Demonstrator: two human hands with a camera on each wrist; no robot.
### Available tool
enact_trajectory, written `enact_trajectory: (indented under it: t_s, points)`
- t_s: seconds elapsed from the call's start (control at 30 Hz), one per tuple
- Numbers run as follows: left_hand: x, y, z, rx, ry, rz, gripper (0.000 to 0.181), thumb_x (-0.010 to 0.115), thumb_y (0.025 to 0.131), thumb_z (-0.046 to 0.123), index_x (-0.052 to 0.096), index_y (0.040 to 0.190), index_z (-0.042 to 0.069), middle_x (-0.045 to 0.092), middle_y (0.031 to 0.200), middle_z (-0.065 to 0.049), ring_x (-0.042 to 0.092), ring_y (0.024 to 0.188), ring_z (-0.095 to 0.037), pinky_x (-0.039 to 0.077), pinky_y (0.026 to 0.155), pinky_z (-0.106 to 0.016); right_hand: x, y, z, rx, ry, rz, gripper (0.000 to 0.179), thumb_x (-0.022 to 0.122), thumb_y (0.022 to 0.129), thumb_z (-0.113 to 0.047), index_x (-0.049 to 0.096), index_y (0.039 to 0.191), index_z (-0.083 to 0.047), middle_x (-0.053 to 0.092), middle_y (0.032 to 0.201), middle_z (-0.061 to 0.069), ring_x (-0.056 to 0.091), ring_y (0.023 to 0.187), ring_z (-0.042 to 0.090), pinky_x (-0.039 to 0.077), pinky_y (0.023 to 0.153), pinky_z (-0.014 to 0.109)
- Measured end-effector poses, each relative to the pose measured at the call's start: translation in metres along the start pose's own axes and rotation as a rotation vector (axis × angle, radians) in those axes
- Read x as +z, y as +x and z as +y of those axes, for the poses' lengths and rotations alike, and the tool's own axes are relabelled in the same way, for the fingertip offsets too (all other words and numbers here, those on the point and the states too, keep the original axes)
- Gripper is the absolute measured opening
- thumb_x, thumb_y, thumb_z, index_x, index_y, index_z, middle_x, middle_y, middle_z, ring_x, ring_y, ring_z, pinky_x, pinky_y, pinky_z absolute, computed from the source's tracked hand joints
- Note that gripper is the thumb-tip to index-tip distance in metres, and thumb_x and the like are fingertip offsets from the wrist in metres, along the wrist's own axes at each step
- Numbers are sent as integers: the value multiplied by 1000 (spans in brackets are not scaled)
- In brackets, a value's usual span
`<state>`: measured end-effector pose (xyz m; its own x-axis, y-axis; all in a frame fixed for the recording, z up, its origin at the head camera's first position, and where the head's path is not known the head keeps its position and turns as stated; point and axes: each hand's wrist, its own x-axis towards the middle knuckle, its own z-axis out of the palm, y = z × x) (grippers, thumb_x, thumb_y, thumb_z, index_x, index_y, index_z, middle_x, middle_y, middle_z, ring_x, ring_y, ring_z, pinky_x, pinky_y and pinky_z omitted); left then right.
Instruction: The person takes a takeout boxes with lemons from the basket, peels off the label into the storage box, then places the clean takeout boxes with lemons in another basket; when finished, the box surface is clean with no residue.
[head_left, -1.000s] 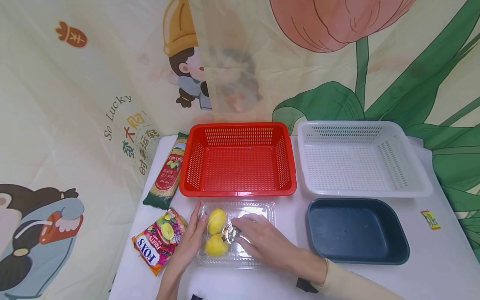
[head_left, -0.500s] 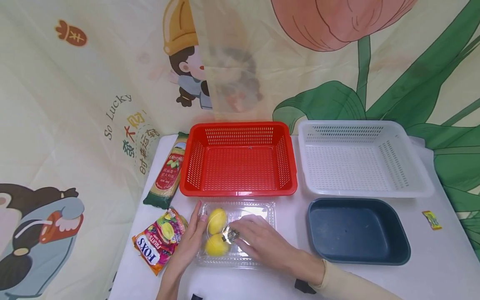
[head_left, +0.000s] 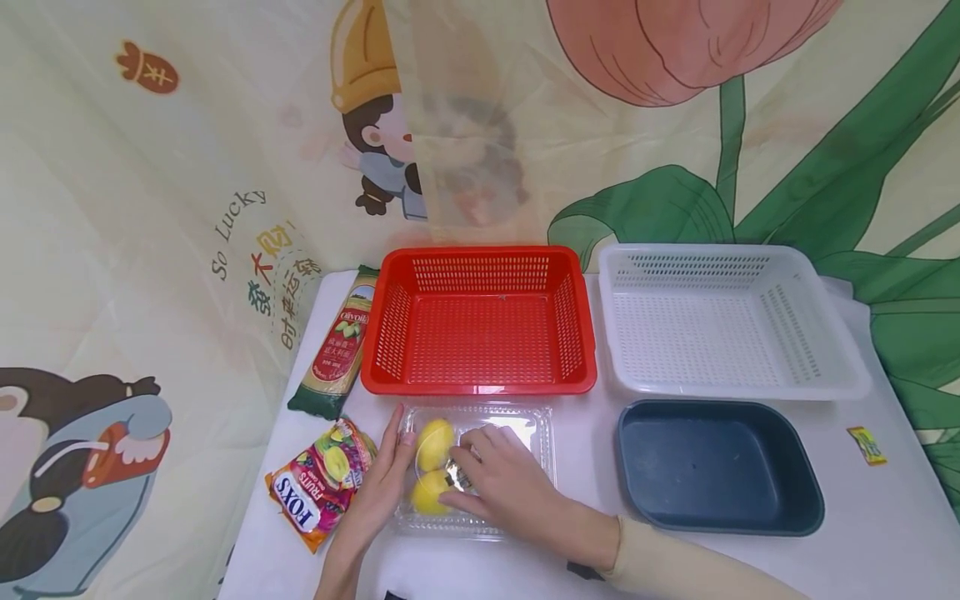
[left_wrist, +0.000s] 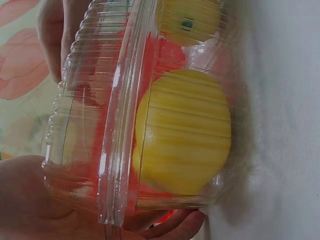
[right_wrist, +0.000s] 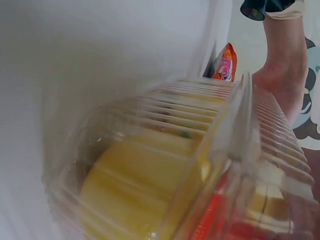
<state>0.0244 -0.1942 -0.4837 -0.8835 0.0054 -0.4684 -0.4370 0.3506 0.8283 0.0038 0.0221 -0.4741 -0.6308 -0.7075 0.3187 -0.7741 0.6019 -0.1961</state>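
A clear plastic clamshell box (head_left: 537, 433) lies in front of the red basket, its lid down. Inside its left half are two lemons (head_left: 430, 493), one behind the other; the near one (left_wrist: 185, 130) shows large through the ribbed wall. My left hand (head_left: 378, 479) grips the box's left side, thumb at the lid's edge and fingers along the wall. Over the lid lies my right hand (head_left: 510, 479), fingers bent and thumb spread, fingertips touching the top beside the lemons. A shiny dark-and-silver patch (head_left: 456, 477) shows between its thumb and fingers, partly covered.
Behind stand a red basket (head_left: 480, 388) and a white basket (head_left: 742, 390). A dark blue basin (head_left: 720, 467) sits to the right, with a small yellow wrapped candy (head_left: 867, 446) beyond it. At left lie a pasta pack (head_left: 336, 354) and a FOX'S candy bag (head_left: 318, 487).
My right hand has shifted slightly left and turned over the lid, with its thumb now reaching the nearer lemon. My left hand and the box stay in place.
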Motion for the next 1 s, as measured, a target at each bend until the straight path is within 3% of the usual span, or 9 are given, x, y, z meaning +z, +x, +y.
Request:
enact_trajectory:
  t_s: [0.17,0.47,0.77,1.0]
  points:
    - [0,0,-1,12,1,0,70,32,106,59,3,164,33,3,173,0,1,158,-37,11,119,-70,5,2,-3,5,-69,26,48,59,96,-61,70,112,-17,63,105,-4,54,100,14,48,85,29]
    - [0,0,-1,31,-3,-3,70,32,106,58,4,164,31,3,173,-4,5,158,-39,13,118,-70,7,3,-4,-22,-82,89,30,64,95,-46,73,101,-19,65,101,-6,54,94,12,46,78,27]
    - [-1,-1,1,21,-9,-1,69,33,108,54,3,165,29,3,173,-4,7,157,-39,15,120,-68,6,-1,-4,-53,-10,134,15,71,92,-32,75,101,-21,68,97,-10,57,91,8,44,73,21]
    - [-1,-2,2,21,-2,-6,69,33,108,54,3,165,30,3,173,-5,5,157,-39,13,119,-69,5,-2,-5,-63,70,210,11,75,89,-24,75,98,-18,70,94,-11,62,84,6,50,72,19]
